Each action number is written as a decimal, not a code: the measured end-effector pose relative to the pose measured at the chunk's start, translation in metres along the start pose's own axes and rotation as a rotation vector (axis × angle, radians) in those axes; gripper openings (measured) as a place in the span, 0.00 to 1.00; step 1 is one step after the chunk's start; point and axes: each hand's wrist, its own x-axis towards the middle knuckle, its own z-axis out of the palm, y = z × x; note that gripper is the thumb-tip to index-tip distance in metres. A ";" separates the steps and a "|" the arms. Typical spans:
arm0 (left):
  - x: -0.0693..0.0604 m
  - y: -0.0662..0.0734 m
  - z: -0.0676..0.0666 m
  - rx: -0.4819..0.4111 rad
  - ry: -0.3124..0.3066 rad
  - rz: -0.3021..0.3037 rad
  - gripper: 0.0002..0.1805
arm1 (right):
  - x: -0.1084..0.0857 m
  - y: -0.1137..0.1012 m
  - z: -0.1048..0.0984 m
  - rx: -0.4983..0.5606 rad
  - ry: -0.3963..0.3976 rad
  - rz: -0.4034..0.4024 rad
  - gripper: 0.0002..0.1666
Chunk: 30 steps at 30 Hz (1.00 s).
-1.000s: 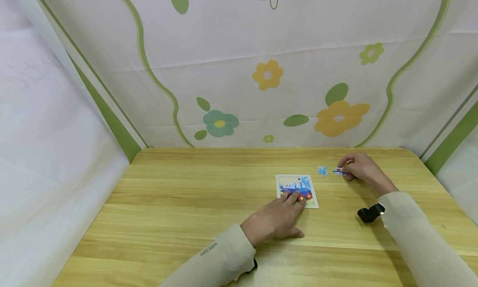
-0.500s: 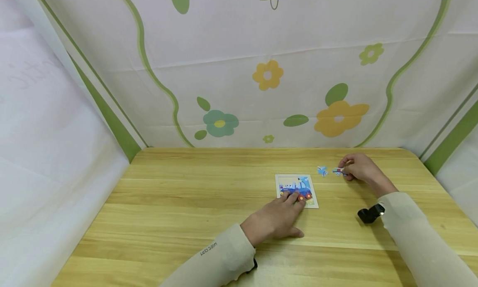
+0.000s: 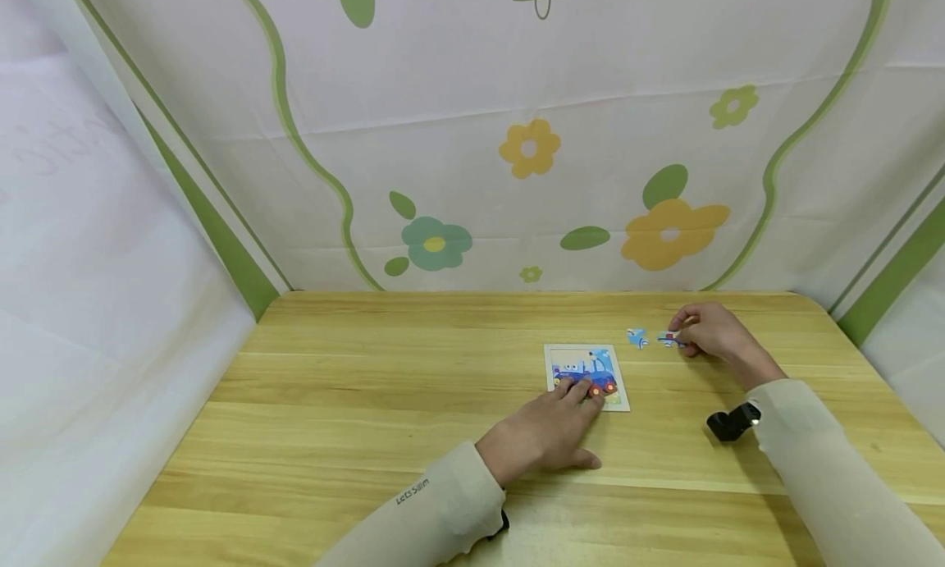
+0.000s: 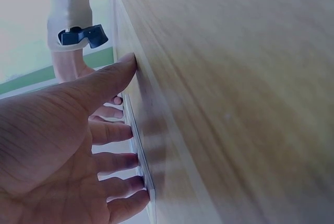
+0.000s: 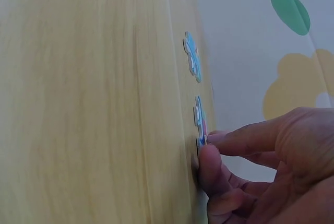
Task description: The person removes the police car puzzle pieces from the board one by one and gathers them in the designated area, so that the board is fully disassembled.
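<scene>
A square jigsaw puzzle (image 3: 607, 360) showing a blue cartoon vehicle lies on the table in a white-bordered tray (image 3: 623, 399). On its lower part rest the fingertips of my left hand (image 3: 542, 436), fingers spread and thumb on the wood. At the far right, my right hand (image 3: 714, 333) pinches the right end of a blue puzzle piece (image 3: 668, 337) with a red patch, between thumb and forefinger. In the right wrist view that piece (image 5: 199, 117) lies along the table, its end hidden by the fingertips. Another light blue puzzle piece (image 3: 636, 337) lies just left of it.
The wooden table (image 3: 354, 403) meets a white curtain (image 3: 458, 99) with printed flowers along its back edge. White cloth (image 3: 103, 321) also hangs at the left. A black wrist camera (image 3: 732, 422) juts from the right sleeve, low over the table.
</scene>
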 end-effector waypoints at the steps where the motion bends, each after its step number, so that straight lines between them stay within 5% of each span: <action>1: 0.000 0.000 0.000 -0.001 -0.001 -0.001 0.47 | -0.001 -0.001 0.000 -0.006 0.003 -0.001 0.11; 11: 0.000 -0.001 -0.001 -0.009 -0.005 -0.005 0.47 | -0.009 -0.032 0.014 -0.134 0.077 -0.196 0.10; 22: 0.002 -0.002 0.000 -0.006 -0.005 -0.006 0.47 | -0.009 -0.059 0.040 -0.129 -0.057 -0.376 0.10; 30: 0.002 -0.002 0.000 -0.014 -0.011 -0.006 0.47 | -0.008 -0.062 0.051 -0.135 -0.158 -0.419 0.13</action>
